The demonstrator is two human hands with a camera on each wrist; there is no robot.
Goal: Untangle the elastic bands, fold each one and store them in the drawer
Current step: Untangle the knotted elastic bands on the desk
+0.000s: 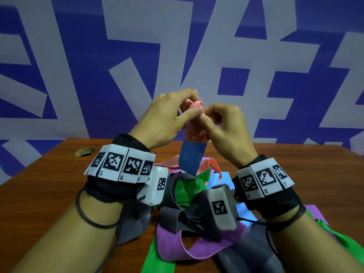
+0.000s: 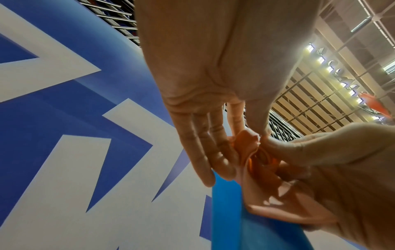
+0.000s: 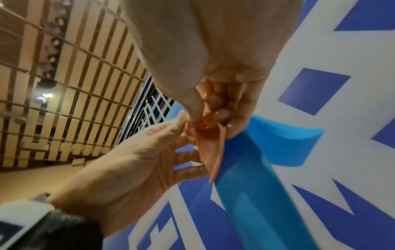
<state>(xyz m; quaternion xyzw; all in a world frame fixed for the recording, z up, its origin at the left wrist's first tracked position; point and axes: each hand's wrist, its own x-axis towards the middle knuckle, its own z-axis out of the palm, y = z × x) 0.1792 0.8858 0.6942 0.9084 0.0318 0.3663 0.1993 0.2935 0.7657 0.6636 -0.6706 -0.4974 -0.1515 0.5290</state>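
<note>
Both hands are raised above the table and meet at a bunched salmon-pink elastic band (image 1: pixel 194 133). My left hand (image 1: pixel 194 112) pinches its top between thumb and forefinger, the other fingers (image 2: pixel 205 152) nearly straight. My right hand (image 1: pixel 206 115) pinches the same bunch (image 3: pixel 205 125) with curled fingers. A blue band (image 1: pixel 192 160) hangs below the pink one, lying against it (image 2: pixel 235 211), and its end curls past my right hand (image 3: pixel 284 143). The tangled pile (image 1: pixel 173 215) of grey, green, purple and light blue bands lies on the table beneath my wrists.
The wooden table (image 1: pixel 49 184) stretches to both sides of the pile. A round brass fitting (image 1: pixel 85 151) sits at its far left. A blue and white patterned wall (image 1: pixel 78 75) stands right behind the table. No drawer is in view.
</note>
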